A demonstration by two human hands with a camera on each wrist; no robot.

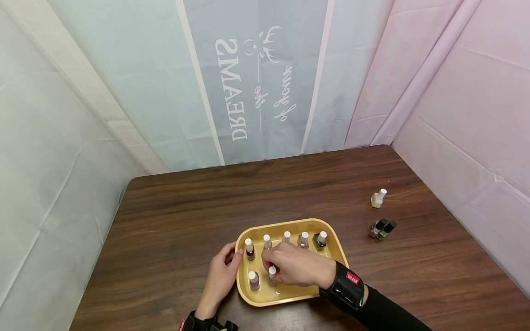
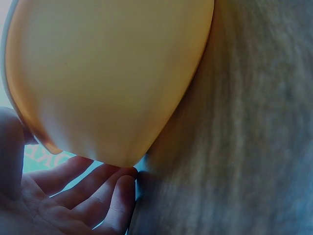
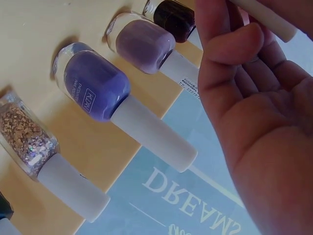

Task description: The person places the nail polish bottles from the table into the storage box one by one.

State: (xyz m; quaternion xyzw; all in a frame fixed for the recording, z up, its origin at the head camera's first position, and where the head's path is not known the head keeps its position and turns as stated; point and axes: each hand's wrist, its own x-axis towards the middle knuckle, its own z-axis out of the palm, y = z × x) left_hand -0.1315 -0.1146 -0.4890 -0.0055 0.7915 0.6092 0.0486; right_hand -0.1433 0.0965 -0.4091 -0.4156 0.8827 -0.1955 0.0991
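Note:
A yellow tray (image 1: 290,301) holds several white-capped nail polish bottles. My left hand (image 1: 221,276) grips its left rim, thumb at the top edge and fingers against the outer wall (image 2: 112,122). Inside the tray, my right hand (image 1: 296,264) pinches the white cap of a nail polish bottle (image 1: 272,272) in the front row; the right wrist view shows this cap (image 3: 269,19) between the fingers. To its left stands a purple bottle (image 1: 254,280). Along the back row are a dark red bottle (image 1: 250,250), a mauve one (image 3: 144,46), a violet one (image 3: 95,83), a glitter one (image 3: 29,132) and a dark one (image 1: 319,241).
On the wooden table (image 1: 186,207), right of the tray, stand a pale bottle (image 1: 377,199) with a white cap and two black-capped bottles, one clear-looking (image 1: 376,229) and one green (image 1: 385,231). A printed curtain (image 1: 265,92) hangs behind the table's back edge.

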